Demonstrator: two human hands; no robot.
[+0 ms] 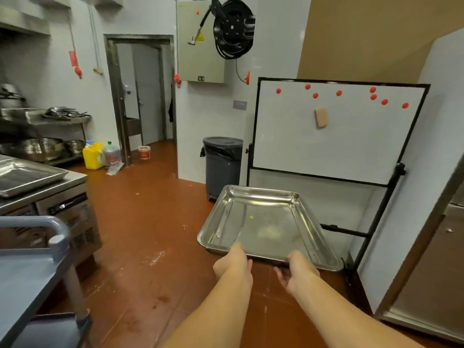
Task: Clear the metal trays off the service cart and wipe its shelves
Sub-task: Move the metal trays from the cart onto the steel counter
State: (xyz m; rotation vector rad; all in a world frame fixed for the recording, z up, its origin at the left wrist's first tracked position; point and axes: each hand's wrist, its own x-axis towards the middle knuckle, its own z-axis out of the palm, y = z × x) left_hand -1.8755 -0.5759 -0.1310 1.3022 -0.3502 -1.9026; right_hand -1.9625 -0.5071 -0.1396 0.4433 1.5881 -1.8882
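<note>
While the cart [30,272] is standing near left, a tray [263,222] is being held above the floor, its near rim gripped by the left hand [234,262] and right hand [298,270], seemingly being cleared away and needing setting down on the far-left counter [62,183].

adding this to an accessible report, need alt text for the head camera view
The person's left hand and right hand hold a metal tray by its near edge above a red-brown floor. Ahead stand a whiteboard and a lidded grey bin; a grey service cart is at lower left.
</note>
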